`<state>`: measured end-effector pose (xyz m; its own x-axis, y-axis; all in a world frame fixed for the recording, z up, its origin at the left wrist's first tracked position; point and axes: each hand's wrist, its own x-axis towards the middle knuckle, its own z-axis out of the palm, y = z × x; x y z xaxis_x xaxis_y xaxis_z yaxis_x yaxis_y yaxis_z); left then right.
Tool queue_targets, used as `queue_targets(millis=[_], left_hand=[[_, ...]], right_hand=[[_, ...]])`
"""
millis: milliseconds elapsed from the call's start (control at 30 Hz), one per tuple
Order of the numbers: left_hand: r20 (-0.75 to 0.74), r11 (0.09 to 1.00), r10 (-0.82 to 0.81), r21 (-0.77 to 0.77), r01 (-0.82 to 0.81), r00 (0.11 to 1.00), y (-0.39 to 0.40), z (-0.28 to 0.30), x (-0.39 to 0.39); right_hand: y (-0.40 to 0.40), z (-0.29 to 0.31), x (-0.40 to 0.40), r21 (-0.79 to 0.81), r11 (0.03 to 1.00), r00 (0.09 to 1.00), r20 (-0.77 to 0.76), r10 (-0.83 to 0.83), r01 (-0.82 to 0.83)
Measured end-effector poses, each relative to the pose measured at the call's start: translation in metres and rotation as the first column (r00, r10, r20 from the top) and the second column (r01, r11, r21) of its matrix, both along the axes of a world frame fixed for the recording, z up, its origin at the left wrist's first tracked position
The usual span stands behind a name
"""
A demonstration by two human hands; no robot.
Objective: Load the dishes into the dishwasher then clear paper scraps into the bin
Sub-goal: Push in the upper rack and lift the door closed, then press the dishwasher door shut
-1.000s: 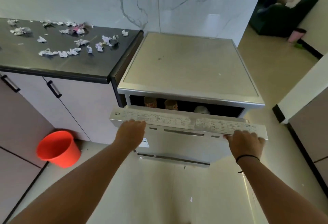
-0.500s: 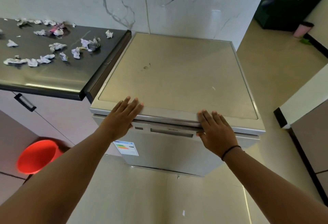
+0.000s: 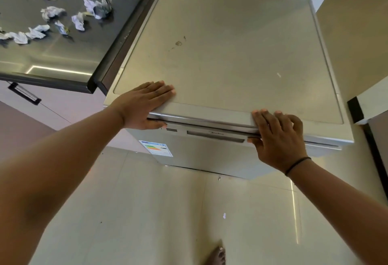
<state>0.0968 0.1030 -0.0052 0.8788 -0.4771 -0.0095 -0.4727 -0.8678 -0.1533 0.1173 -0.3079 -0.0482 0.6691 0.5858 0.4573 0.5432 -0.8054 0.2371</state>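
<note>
1. I see the dishwasher [image 3: 231, 54] standing just beside the right end of the dark counter [image 3: 63, 54], its door shut.
2. My left hand [image 3: 142, 105] lies flat, fingers straight, on the front left corner of the dishwasher top.
3. My right hand [image 3: 277, 136] rests open over the top's front edge, towards the right corner, fingers extended.
4. Crumpled paper scraps [image 3: 52, 12] lie scattered across the counter's back and left areas.
</note>
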Motion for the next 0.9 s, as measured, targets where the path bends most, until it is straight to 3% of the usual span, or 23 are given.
queue_targets(millis=[167,367,667,800,900], left_hand=[[0.030,0.998,-0.049,-0.036,0.050,0.998,0.005,-0.005,0.001],[0.067,0.997,-0.057,-0.048,0.060,0.996,0.003,-0.009,0.000],[-0.102,0.982,0.187,-0.017,-0.190,0.977,-0.012,0.004,-0.015],[-0.187,0.946,0.297,-0.080,-0.315,0.937,-0.017,0.009,-0.024],[-0.218,0.931,0.316,-0.114,-0.346,0.923,-0.009,0.017,-0.022]], right_hand=[[0.001,-0.015,0.005,0.074,0.995,0.988,0.147,0.048,-0.060],[0.013,-0.022,0.003,0.181,0.983,0.983,0.182,-0.024,-0.010],[0.017,0.018,-0.007,0.081,0.993,0.990,-0.123,-0.072,0.082],[0.039,0.046,-0.005,0.080,0.976,0.939,-0.301,-0.170,0.202],[0.078,0.056,0.000,0.032,0.987,0.904,-0.408,-0.131,0.158]])
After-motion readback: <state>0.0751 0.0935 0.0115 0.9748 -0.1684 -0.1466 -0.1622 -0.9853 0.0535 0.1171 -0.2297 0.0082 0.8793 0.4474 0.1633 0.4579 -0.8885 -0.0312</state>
